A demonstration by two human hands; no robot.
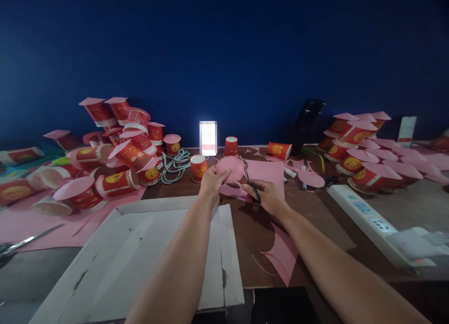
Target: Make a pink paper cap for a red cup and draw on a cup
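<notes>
My left hand (212, 180) pinches a pink paper (230, 167) with a round outline, thumb on top. In my right hand (264, 193) is a pair of scissors (257, 193) with dark handles, its blades pointing up along the right edge of that round piece. A larger pink sheet (270, 172) lies on the table just behind and beneath both hands. Red paper cups stand close by: one cup (199, 169) left of my left hand, another cup (231, 147) farther back. Whether the blades are closed on the paper, I cannot make out.
A white cardboard tray (168, 249) lies front left. Cups with pink discs pile up at left (128, 155) and right (372, 169). A power strip (365, 216) runs along the right; a black bottle (308, 123) stands behind. Other scissors (31, 240) lie far left.
</notes>
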